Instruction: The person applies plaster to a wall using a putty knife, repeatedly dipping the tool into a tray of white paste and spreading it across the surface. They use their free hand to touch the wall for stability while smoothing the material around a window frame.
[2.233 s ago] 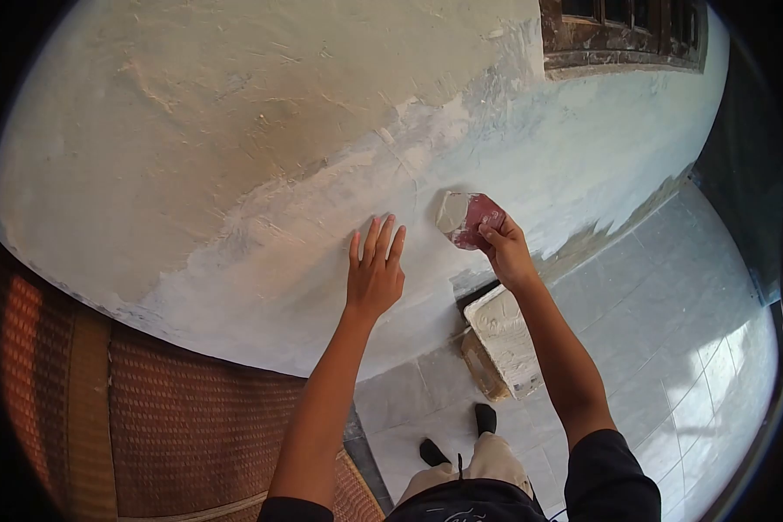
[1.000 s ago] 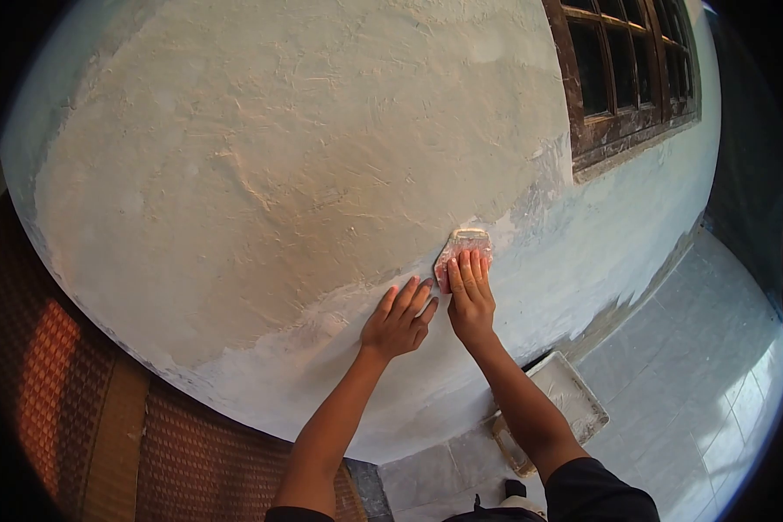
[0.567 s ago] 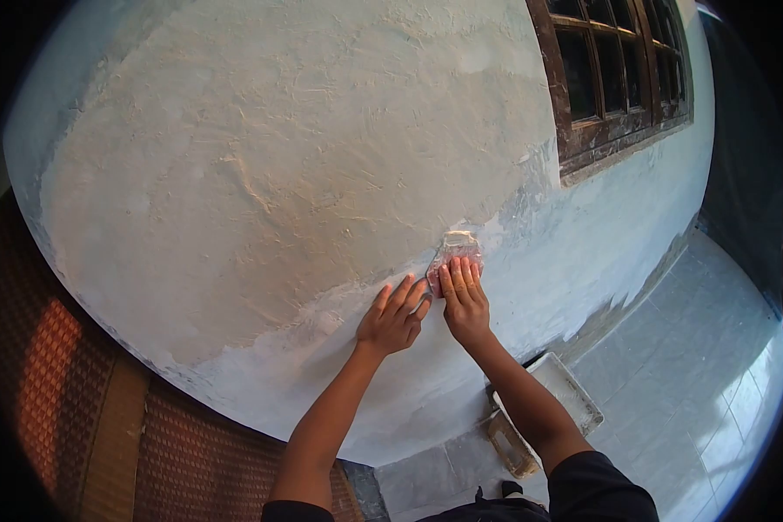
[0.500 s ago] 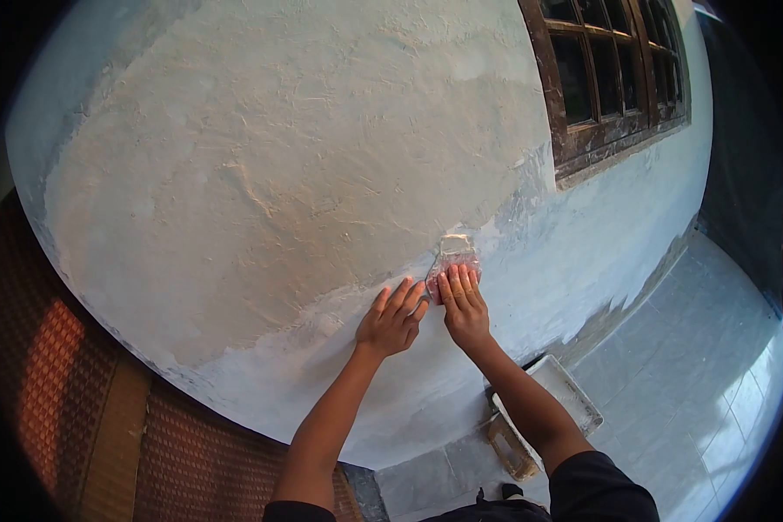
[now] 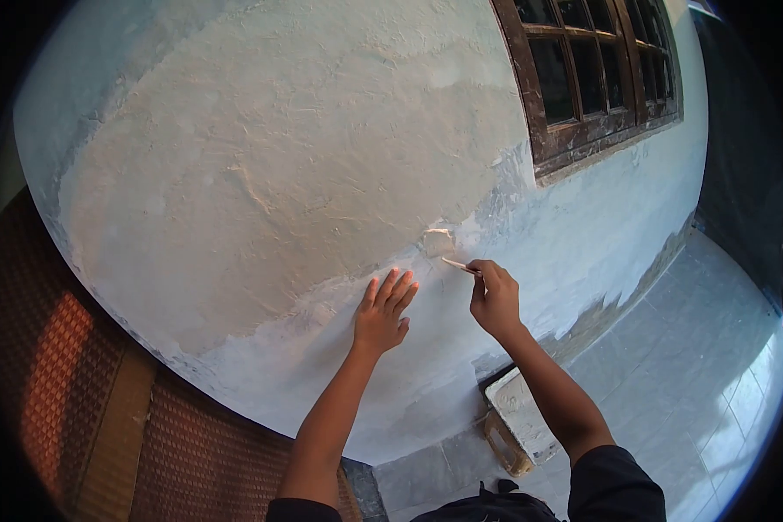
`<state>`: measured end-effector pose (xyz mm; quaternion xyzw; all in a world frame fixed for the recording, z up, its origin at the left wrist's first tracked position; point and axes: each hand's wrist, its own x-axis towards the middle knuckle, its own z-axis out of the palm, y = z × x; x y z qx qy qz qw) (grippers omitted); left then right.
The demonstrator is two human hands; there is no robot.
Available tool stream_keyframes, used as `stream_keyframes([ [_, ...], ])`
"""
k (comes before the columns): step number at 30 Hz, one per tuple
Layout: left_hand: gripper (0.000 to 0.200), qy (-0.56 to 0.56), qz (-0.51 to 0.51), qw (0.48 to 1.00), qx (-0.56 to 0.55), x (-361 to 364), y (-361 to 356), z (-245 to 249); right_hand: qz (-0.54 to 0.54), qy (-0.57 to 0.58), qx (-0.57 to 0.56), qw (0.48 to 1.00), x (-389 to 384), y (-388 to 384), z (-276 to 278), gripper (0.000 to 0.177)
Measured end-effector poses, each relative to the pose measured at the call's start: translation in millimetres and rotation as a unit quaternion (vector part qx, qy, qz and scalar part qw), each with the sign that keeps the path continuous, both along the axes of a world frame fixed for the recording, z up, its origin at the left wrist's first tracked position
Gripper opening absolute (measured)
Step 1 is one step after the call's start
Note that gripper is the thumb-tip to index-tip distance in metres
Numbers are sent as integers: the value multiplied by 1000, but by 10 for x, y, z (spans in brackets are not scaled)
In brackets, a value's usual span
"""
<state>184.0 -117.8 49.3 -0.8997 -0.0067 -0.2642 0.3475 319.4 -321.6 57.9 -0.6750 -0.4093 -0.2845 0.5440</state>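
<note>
My right hand (image 5: pixel 498 300) pinches a thin, flat putty scraper (image 5: pixel 461 266), seen nearly edge-on and tilted off the wall. Just above its tip, a fresh rectangular dab of putty (image 5: pixel 438 243) sits on the wall. My left hand (image 5: pixel 381 317) rests with spread fingers against the wall (image 5: pixel 278 357), left of the scraper and holding nothing. Rough beige filler (image 5: pixel 235 191) covers the upper part of the wall, and the band under it is smoother and whiter.
By the wall's foot, a putty-smeared white tray (image 5: pixel 524 409) sits on a small tan stand (image 5: pixel 505 445). A brown-framed window (image 5: pixel 574 130) is at upper right. Woven brown panels (image 5: pixel 209 452) lie at lower left, grey floor tiles (image 5: pixel 661 374) at right.
My right hand has drawn the scraper back from the wall, down and right, turning it edge-on. The putty dab is now uncovered. My left hand has shifted slightly left.
</note>
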Motion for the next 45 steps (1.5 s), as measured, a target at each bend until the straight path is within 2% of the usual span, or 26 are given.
stream_keyframes([
  [3,92,36,19,999,-18,-8,-21,38,38,5,62,997,146,-19,456,25],
  [5,97,50,22,998,-23,-23,-31,47,144,32,59,987,240,-31,645,35],
  [9,106,60,14,997,-40,-24,-66,104,139,-36,43,989,287,4,868,43],
  [11,109,63,19,997,-39,-34,-79,96,132,-73,1,989,341,64,917,52],
  [13,111,76,30,996,-43,-34,-75,107,126,-73,31,989,418,90,953,52],
  [17,112,77,30,995,-56,-24,-74,104,121,-44,111,985,401,59,965,54],
  [19,113,45,23,999,-12,-22,-75,81,127,-66,79,986,355,146,912,55],
  [22,112,62,33,997,-29,-25,-81,89,106,-86,42,990,390,245,832,55],
  [24,111,71,42,996,-32,-32,-80,81,81,0,162,984,446,230,840,55],
  [25,111,80,51,995,-38,-22,-78,82,77,1,178,981,439,210,837,54],
  [28,111,64,41,997,-26,-21,-69,69,115,-36,111,986,298,256,829,53],
  [29,111,67,40,997,-28,-15,-76,63,83,-64,52,993,336,288,805,49],
  [30,112,83,58,994,-30,-9,-81,74,82,-61,52,993,421,321,758,49],
  [32,112,97,75,992,-30,-16,-89,92,88,48,181,978,636,315,662,47],
  [34,112,131,96,985,-64,-1,-106,113,70,99,213,970,624,119,726,42],
  [36,112,119,91,987,-51,-10,-109,115,119,91,203,968,575,153,668,42],
  [38,112,112,87,989,-37,-20,-122,102,137,7,106,985,480,246,621,46],
  [39,112,123,93,987,-44,-15,-123,111,114,-40,84,989,468,276,635,47],
  [40,112,132,100,985,-50,-13,-116,125,114,-40,86,989,529,275,640,47],
  [43,113,135,99,984,-60,5,-105,106,71,105,189,974,671,160,665,39],
  [45,111,129,99,985,-50,-10,-107,104,103,94,200,970,562,159,662,38],
])
